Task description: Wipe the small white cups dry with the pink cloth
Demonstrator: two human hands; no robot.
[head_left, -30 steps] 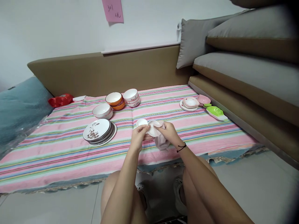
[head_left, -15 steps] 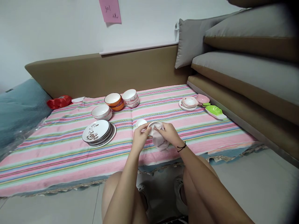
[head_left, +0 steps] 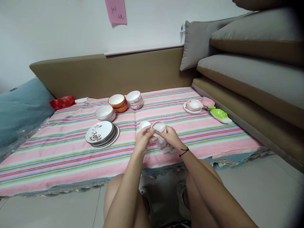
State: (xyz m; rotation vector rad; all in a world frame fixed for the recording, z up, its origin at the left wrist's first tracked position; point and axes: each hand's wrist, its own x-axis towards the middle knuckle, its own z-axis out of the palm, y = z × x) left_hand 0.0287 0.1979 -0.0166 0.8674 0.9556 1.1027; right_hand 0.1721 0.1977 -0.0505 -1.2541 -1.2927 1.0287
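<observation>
While the left hand pinches the rim of the dish and the right hand pinches the cloth against it, a loosened left thumb could let it slip toward the cup just behind. Whether cloth fills the dish, I cannot tell; farther off on the sheet, orange bowls sit nested, and a square dish rests on plates.

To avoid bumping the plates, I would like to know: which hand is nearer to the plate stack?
Left. The left hand is to the right of the plate stack, with striped fabric between them. The right hand is farther right, beyond the small white dish.
</observation>
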